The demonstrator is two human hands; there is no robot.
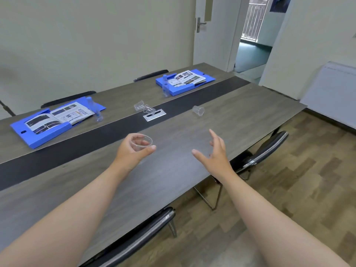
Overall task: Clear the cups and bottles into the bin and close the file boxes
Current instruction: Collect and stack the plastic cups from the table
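Both bare forearms reach forward, roughly parallel. The left hand (133, 149) is curled, thumb and fingers wrapped round a clear cup (140, 142), its mouth facing up. To its right, well apart, the right hand (215, 154) holds nothing: palm turned inward, fingers spread and slightly bent, thumb pointing toward the left hand.

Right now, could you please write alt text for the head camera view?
The left hand holds a clear cup over a long table while the open right hand reaches forward. Three cups, two bottles and two open blue file boxes remain there.
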